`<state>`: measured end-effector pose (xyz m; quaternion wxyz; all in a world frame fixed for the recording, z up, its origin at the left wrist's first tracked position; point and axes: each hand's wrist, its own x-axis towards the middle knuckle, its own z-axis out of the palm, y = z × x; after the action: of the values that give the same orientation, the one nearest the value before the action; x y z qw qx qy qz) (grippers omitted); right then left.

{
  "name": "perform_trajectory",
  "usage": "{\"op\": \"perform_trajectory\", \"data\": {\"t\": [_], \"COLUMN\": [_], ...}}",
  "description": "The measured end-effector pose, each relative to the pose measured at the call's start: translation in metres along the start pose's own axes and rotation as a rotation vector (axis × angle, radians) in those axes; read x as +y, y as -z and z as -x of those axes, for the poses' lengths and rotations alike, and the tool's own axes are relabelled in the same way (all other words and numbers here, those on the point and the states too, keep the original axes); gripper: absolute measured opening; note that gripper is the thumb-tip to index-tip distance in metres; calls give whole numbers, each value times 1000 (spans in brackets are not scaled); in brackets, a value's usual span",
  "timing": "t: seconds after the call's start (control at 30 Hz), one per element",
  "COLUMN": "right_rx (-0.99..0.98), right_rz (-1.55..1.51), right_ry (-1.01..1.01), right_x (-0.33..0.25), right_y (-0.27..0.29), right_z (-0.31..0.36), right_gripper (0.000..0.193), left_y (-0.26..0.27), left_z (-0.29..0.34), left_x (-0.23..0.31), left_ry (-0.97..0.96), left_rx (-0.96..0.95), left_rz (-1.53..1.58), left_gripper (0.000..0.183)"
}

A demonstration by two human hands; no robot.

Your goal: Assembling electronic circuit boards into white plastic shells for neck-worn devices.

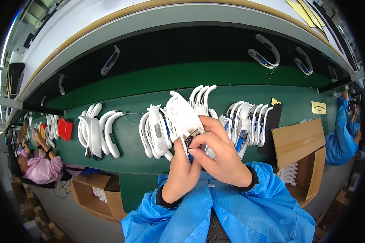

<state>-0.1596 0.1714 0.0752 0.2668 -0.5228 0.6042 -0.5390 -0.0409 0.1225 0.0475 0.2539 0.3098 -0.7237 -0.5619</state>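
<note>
In front of my chest, my left hand (181, 174) grips a white plastic housing by its lower end. A small dark circuit board (194, 137) shows at that end, with a bit of blue just below it. My right hand (222, 156) is closed over the same end, thumb and forefinger pinched at the board's edge. What lies between those fingertips is too small to make out. Just beyond my hands sits a broad white piece (181, 110), partly covering a row of curved white housings (156, 125). More curved housings with blue parts (247, 125) stand to the right.
Another group of white curved housings (95, 129) lies left on the green table (127, 156), near a red bin (65, 128). An opened cardboard box (300, 139) is at right, another box (109, 202) lower left. A shelf edge (182, 16) spans the far side. Co-workers sit at both sides.
</note>
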Motion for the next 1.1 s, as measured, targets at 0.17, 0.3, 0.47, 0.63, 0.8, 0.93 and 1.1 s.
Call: {"op": "perform_trajectory", "data": {"t": [0.17, 0.3, 0.47, 0.63, 0.8, 0.93, 1.1], "right_rx": [53, 52, 101, 145, 369, 274, 37], "right_rz": [-139, -212, -136, -185, 153, 259, 25], "right_ry": [-168, -156, -151, 49, 176, 272, -108], "right_x": [29, 44, 74, 68, 46, 43, 44], "right_y": [-26, -34, -33, -6, 15, 18, 9], "right_z": [-3, -11, -11, 10, 24, 20, 11], "right_gripper": [66, 74, 54, 44, 39, 43, 53], "left_y": [9, 17, 99, 242, 262, 268, 253], "left_z": [-8, -16, -44, -52, -46, -47, -42], "left_x": [-19, -30, -87, -271, -313, -272, -155], "left_ry": [-2, -159, -220, 0, 448, 582, 266], "left_rx": [62, -7, -76, 420, 364, 195, 109], "left_rz": [-130, -457, -428, -1346, -1160, -1142, -632], "left_gripper": [46, 57, 44, 26, 60, 51, 60]}}
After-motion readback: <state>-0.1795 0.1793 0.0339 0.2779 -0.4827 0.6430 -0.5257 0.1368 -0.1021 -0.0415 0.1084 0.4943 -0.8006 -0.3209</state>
